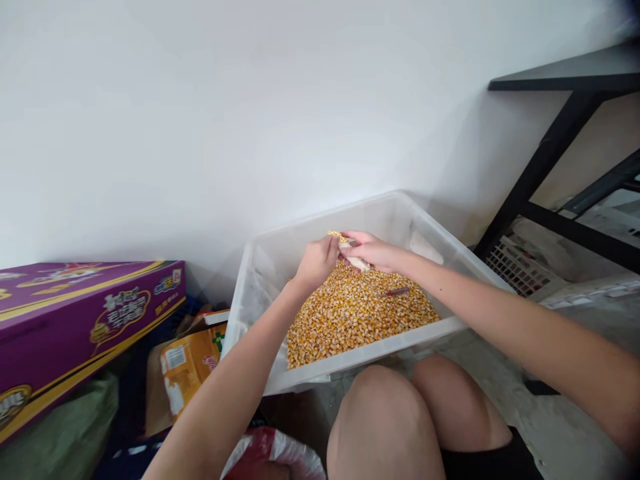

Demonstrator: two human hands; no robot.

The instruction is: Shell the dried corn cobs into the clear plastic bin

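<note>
Both of my hands meet over a white plastic tub [350, 365] that holds a deep layer of loose yellow corn kernels [345, 320]. Between them is a corn cob [358, 263], pale and bare along its lower part, with some yellow kernels left at its upper end. Wrapped round the cob's lower part is my right hand [367, 249]. My left hand [320, 259] is closed at the kernel-covered end; its fingertips are partly hidden. On the kernels, right of the hands, lies a thin tool with a reddish handle [397, 291].
A purple printed carton [95, 320] stands at the left, with an orange package [187, 363] beside it. At the right is a black-framed table [565, 83] over a white plastic basket [525, 267]. A red and clear plastic bag [280, 447] lies by my knees.
</note>
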